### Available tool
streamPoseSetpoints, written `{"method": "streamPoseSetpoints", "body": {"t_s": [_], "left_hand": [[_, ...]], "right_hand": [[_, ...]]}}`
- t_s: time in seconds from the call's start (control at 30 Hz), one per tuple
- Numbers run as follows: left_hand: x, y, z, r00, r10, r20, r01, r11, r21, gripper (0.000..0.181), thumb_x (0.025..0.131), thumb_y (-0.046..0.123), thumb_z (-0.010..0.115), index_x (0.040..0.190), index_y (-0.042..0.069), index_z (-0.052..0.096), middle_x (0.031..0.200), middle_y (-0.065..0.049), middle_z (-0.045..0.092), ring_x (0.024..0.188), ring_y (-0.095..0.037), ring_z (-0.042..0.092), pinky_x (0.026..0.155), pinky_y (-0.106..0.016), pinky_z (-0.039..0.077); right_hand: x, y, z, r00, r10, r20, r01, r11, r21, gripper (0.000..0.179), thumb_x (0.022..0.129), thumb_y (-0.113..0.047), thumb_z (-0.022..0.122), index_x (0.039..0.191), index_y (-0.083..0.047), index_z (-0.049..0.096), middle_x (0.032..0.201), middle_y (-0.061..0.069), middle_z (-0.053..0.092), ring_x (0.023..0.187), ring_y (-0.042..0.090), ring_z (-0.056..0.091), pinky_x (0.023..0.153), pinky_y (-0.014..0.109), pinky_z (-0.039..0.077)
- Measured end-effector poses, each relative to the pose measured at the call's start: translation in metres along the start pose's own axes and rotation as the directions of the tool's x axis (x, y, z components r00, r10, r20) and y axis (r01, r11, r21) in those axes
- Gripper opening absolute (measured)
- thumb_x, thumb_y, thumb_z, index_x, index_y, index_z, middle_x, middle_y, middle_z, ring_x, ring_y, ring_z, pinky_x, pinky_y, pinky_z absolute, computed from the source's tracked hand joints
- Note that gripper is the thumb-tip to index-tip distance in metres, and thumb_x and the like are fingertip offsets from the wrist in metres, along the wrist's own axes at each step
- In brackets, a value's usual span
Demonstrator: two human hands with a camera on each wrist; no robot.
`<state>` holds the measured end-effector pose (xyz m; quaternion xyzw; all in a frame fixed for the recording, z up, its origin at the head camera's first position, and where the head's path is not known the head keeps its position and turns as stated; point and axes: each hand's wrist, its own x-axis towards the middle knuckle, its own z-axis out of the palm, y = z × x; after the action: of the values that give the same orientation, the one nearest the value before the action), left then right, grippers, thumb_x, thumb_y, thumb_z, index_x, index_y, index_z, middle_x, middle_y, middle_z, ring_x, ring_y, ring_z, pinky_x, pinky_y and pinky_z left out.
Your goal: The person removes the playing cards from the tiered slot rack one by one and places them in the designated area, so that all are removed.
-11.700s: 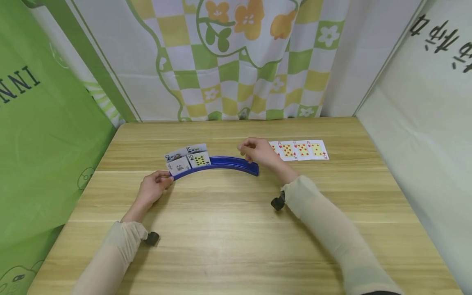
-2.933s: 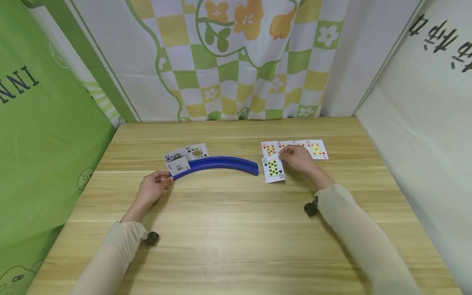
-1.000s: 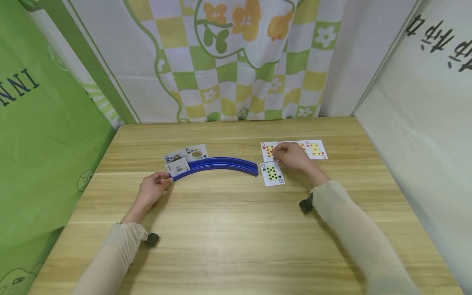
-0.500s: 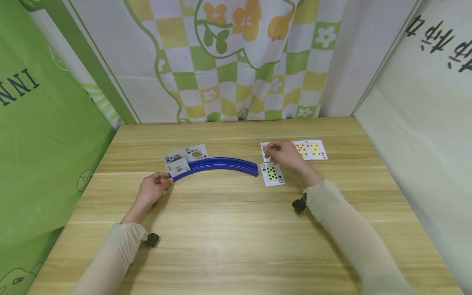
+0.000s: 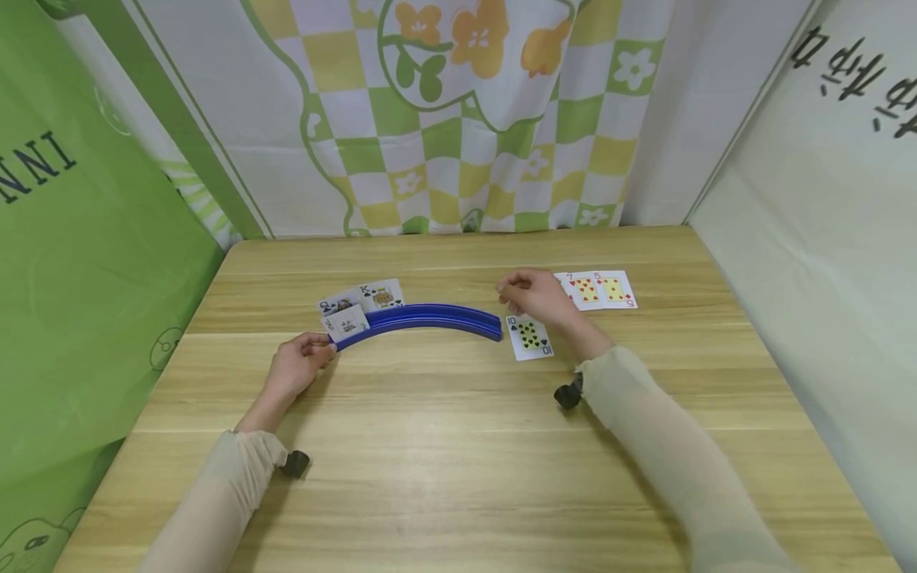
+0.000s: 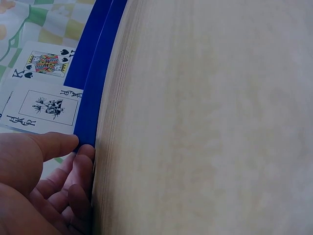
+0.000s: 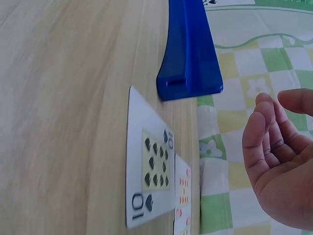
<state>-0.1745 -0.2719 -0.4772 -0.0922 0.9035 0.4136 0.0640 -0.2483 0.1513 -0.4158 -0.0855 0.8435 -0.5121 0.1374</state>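
My left hand pinches the left end of a curved blue card holder between thumb and fingers, as the left wrist view also shows. A joker stands in the holder's front slot. Behind it are a king of spades and a queen. My right hand hovers just past the holder's right end, fingers loosely bent, thumb apart, nothing between them in the right wrist view. Below it the ten of spades lies face up on the table.
Right of my right hand, a seven of hearts and a five of diamonds lie in a row; the row's left part is hidden by the hand. A patterned curtain hangs behind the wooden table.
The ten of spades was drawn from the holder's front slot, carried right and laid on the table. My right hand let it go and has drifted left. The left hand stays put.
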Motion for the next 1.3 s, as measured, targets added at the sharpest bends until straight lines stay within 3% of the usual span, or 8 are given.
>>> {"method": "streamPoseSetpoints", "body": {"t_s": [0.3, 0.53, 0.83, 1.3], "left_hand": [[0.000, -0.001, 0.000, 1.000, 0.006, 0.000, -0.006, 1.000, 0.004, 0.038, 0.098, 0.028, 0.063, 0.127, 0.004, 0.062, 0.102, -0.013, 0.073, 0.072, -0.008, 0.062, 0.059, -0.023, 0.048], [0.000, -0.001, 0.000, 1.000, 0.006, 0.002, -0.006, 1.000, -0.004, 0.038, 0.097, 0.028, 0.063, 0.127, 0.004, 0.062, 0.102, -0.012, 0.072, 0.073, -0.008, 0.062, 0.058, -0.023, 0.048], [0.001, 0.000, -0.001, 1.000, 0.013, 0.004, -0.013, 1.000, -0.012, 0.039, 0.098, 0.028, 0.063, 0.127, 0.002, 0.062, 0.100, -0.012, 0.072, 0.072, -0.009, 0.061, 0.057, -0.023, 0.048], [0.001, -0.003, 0.001, 1.000, 0.006, 0.002, -0.006, 1.000, -0.014, 0.038, 0.097, 0.027, 0.063, 0.126, 0.003, 0.062, 0.102, -0.012, 0.072, 0.072, -0.008, 0.061, 0.058, -0.023, 0.049]], "right_hand": [[0.005, -0.008, 0.014, 1.000, -0.018, -0.002, 0.018, 0.997, 0.076, 0.028, 0.100, -0.026, 0.059, 0.116, -0.004, 0.065, 0.109, 0.021, 0.070, 0.078, 0.017, 0.062, 0.083, 0.037, 0.059], [0.004, -0.016, 0.022, 1.000, -0.021, 0.008, 0.020, 0.997, 0.077, 0.024, 0.100, -0.027, 0.059, 0.114, -0.008, 0.065, 0.110, 0.021, 0.069, 0.079, 0.019, 0.062, 0.081, 0.040, 0.059], [0.011, -0.021, 0.034, 0.999, -0.045, 0.008, 0.044, 0.993, 0.107, 0.024, 0.100, -0.026, 0.060, 0.113, -0.006, 0.066, 0.104, 0.019, 0.071, 0.075, 0.017, 0.061, 0.071, 0.029, 0.057], [0.016, -0.027, 0.052, 0.996, -0.081, 0.022, 0.079, 0.995, 0.060, 0.028, 0.101, -0.025, 0.058, 0.116, -0.003, 0.066, 0.101, 0.014, 0.072, 0.076, 0.018, 0.063, 0.073, 0.030, 0.058]]}}
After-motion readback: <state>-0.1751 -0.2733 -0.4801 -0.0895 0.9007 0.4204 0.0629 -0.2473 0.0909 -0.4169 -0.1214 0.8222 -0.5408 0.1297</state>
